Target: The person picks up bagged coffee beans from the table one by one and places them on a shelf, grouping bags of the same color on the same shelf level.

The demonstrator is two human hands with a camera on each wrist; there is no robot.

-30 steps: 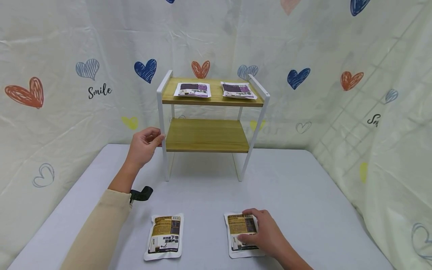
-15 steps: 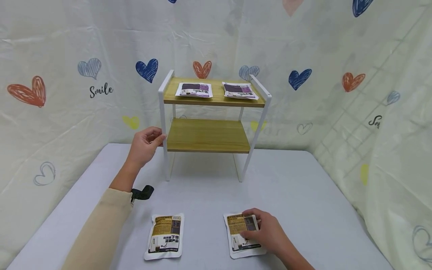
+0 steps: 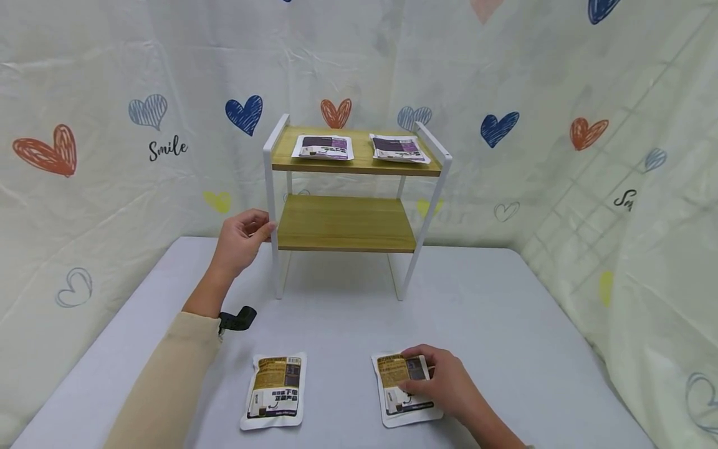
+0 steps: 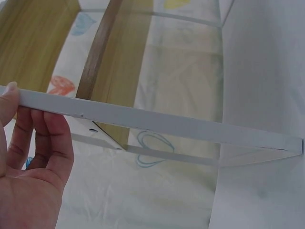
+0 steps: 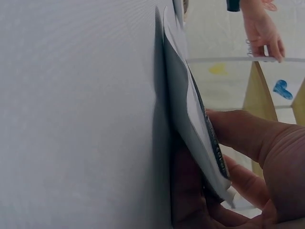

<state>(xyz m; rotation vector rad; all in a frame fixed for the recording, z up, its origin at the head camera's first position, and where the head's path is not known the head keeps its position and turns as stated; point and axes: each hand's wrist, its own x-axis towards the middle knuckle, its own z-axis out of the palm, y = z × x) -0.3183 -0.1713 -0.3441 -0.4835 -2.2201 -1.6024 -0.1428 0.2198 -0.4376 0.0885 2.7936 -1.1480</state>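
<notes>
A small two-tier shelf rack (image 3: 344, 250) with wooden boards and a white frame stands at the back of the table. My left hand (image 3: 242, 242) pinches its front left leg (image 4: 143, 117), thumb on one side and fingers on the other. Near the front of the table, my right hand (image 3: 445, 383) grips the right edge of a brown and white pouch (image 3: 392, 390). In the right wrist view, the thumb lies on the pouch's printed face and fingers are tucked beneath its edge (image 5: 190, 114). A similar pouch (image 3: 275, 393) lies flat to the left, untouched.
Two purple and white pouches, one on the left (image 3: 323, 148) and one on the right (image 3: 399, 149), lie on the top board. The lower board (image 3: 344, 223) sits between the legs. A heart-printed curtain (image 3: 359, 62) hangs behind the white table (image 3: 505, 330).
My right thumb has slid slightly right on the pouch, and the pouch has turned a little under that hand. My left hand stays on the rack's leg.
</notes>
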